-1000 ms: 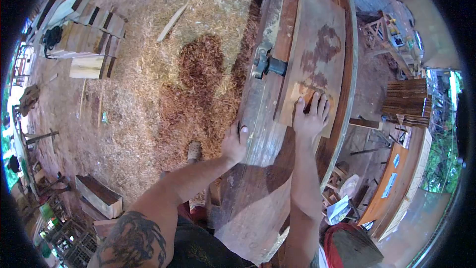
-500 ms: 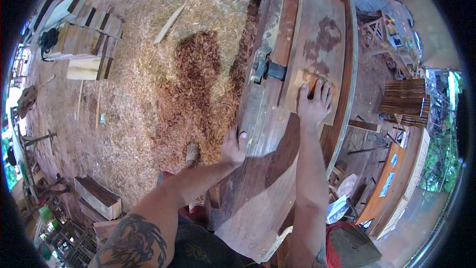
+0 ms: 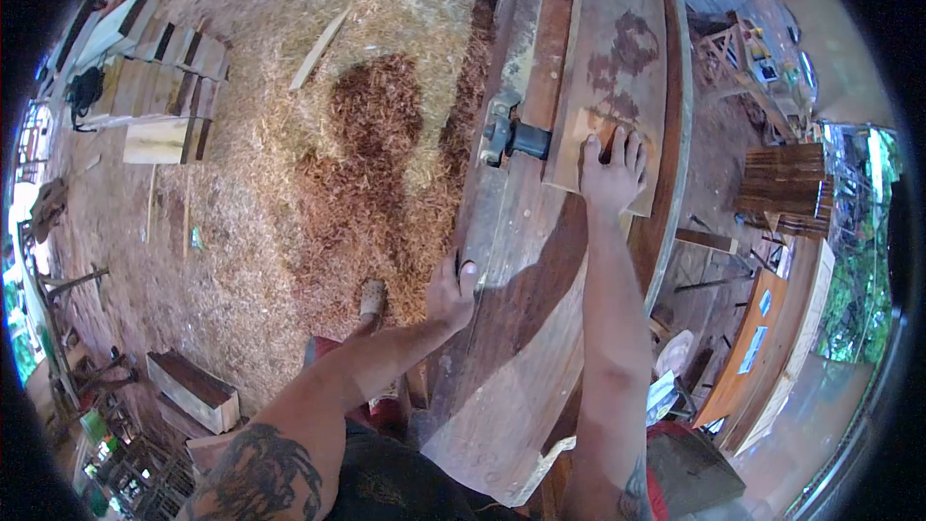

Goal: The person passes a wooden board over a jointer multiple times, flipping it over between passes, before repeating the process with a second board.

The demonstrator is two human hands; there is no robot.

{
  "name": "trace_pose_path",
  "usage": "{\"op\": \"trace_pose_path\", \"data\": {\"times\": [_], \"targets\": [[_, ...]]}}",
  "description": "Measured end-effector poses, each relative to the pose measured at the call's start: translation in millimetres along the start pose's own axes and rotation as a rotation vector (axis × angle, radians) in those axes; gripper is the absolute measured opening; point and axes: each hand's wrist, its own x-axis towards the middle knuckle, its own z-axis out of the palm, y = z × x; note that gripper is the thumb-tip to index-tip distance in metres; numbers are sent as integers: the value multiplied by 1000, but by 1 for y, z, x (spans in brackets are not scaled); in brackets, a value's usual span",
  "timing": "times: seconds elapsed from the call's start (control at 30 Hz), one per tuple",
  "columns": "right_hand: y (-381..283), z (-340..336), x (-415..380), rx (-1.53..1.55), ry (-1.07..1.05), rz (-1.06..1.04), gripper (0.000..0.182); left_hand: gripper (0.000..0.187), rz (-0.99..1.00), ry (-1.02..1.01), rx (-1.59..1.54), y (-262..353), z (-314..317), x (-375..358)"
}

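My right hand (image 3: 614,174) lies on the near end of a flat wooden board (image 3: 603,87), its fingers slightly spread. Dark reddish stains mark the middle of this board, which rests on a long wooden workbench (image 3: 516,318). Beside the board's left edge, a metal fitting with a black cylindrical part (image 3: 529,140) sits on the bench. My left hand (image 3: 450,291) rests against the left edge of the bench, thumb apart from the fingers, gripping nothing visible. Part of its fingers is hidden past the edge.
Wood shavings (image 3: 376,183) cover the floor at left, with a thin wooden strip (image 3: 333,34) on them. Stacked timber (image 3: 154,96) stands at far left, another timber block (image 3: 198,394) lower down. Dark boards (image 3: 781,178) and an orange plank (image 3: 743,352) lie at right.
My right hand and the stained board have slid a little away from me along the bench. My left hand stays at the bench edge. The view has shifted slightly.
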Motion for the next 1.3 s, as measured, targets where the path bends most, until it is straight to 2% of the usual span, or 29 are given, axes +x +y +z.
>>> {"op": "trace_pose_path", "data": {"times": [0.17,0.47,1.0,1.2,1.3], "targets": [[-3,7,14,2,-36,21,65,68,-27,-54,36,-1,-3,0],[-2,21,34,8,-53,27,67,67,31,-24,48,-8,0,0],[-12,41,80,-87,-171,87,72,69,-17,-38,-7,3,-6,-1],[-55,77,124,-39,-190,60,77,68,-18,-42,-2,2,-8,1],[-108,84,127,-70,-223,86,80,67,18,-30,10,1,-6,2]]}}
